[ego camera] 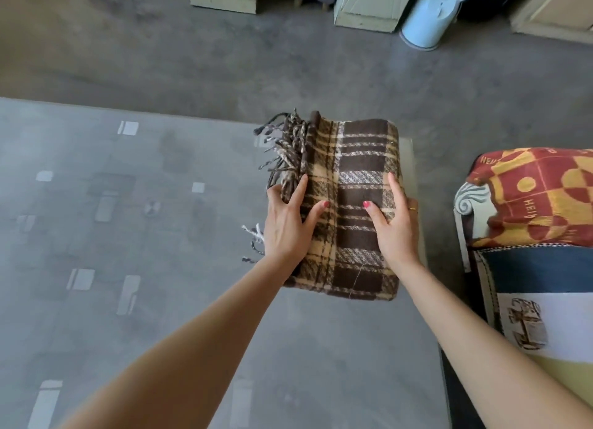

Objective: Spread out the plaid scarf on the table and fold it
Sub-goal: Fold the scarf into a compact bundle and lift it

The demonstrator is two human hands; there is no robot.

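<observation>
The brown and cream plaid scarf [349,159] lies folded into a thick rectangle near the right far corner of the glass table [128,236]. Its twisted fringe hangs out along the left side. My left hand [285,223] holds the scarf's left edge, with the thumb on top and the fingers curled over the fringe side. At the right edge, my right hand [393,226] grips it the same way, thumb on the plaid top and fingers wrapped round the side.
A sofa arm with a red and yellow patterned cloth [539,197] stands close to the table's right edge. On the grey floor beyond are pale green cabinets [369,8] and a light blue metal bin [430,18].
</observation>
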